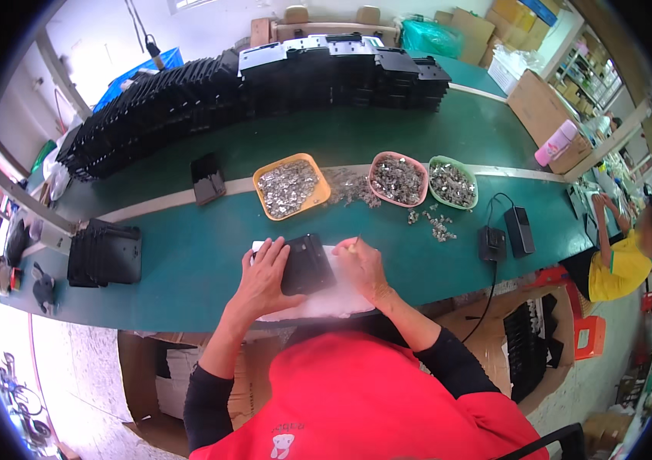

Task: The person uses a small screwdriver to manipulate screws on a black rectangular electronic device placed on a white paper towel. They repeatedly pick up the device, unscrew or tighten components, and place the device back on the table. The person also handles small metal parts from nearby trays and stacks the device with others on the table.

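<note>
A flat black plastic panel [309, 264] lies on a white pad [326, 303] at the table's front edge. My left hand [266, 280] grips its left side, with fingers along the upper left edge and the thumb at the lower edge. Just right of the panel, my right hand [362, 268] is closed in a pinch. From its fingertips sticks a thin, pointed tool [357, 244], too small to name. Beyond the pad, small metal pieces fill a yellow tray [325, 192], a pink bowl [373, 189] and a green bowl [473, 201].
Loose metal pieces [441, 228] are scattered near the bowls. Black panels stand in a long row [165, 107] at the back and a small stack [108, 254] at left. A black box [491, 244] with a cable sits at right. A person [625, 264] in yellow works far right.
</note>
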Demonstrator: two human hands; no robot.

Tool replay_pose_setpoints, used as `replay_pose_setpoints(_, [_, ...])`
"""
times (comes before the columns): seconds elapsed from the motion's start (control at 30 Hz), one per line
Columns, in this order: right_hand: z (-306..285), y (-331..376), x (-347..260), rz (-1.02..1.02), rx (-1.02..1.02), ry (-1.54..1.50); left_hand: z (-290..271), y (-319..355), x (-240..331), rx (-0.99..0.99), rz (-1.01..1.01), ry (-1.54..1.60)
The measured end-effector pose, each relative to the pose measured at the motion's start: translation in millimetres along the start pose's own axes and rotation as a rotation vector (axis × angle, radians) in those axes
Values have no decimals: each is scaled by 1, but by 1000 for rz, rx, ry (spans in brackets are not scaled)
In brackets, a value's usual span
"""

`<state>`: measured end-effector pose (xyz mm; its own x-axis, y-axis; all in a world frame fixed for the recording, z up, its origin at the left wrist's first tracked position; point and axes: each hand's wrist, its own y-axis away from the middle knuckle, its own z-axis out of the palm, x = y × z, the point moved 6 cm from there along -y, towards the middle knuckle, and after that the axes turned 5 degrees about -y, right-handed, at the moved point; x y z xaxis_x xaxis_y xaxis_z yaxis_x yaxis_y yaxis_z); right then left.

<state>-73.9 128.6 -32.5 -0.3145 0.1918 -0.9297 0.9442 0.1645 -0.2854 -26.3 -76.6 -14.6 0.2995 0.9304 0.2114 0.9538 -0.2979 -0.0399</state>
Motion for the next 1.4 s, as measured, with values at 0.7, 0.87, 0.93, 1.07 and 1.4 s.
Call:
replay_pose_setpoints(0.7, [6, -16, -50, -186, -63, -136, 3, -82, 29, 147, -315, 1588])
replay_pose_setpoints(0.87, [-15, -36, 2, 354, 96, -463, 1, -89, 43, 59, -197, 1902])
replay_pose_setpoints(0.93, [-40, -54, -10, 327, 94, -343, -4, -92, 52, -48, -147, 2019])
replay_pose_setpoints(1.07, [-74, -96, -27, -211, 37, 20, -9, -94, 67, -301, -164, 2032])
replay_pose_setpoints(1.4, [-103, -113, -8, 251, -415, -49, 6, -112, 74, -667, -102, 2132])
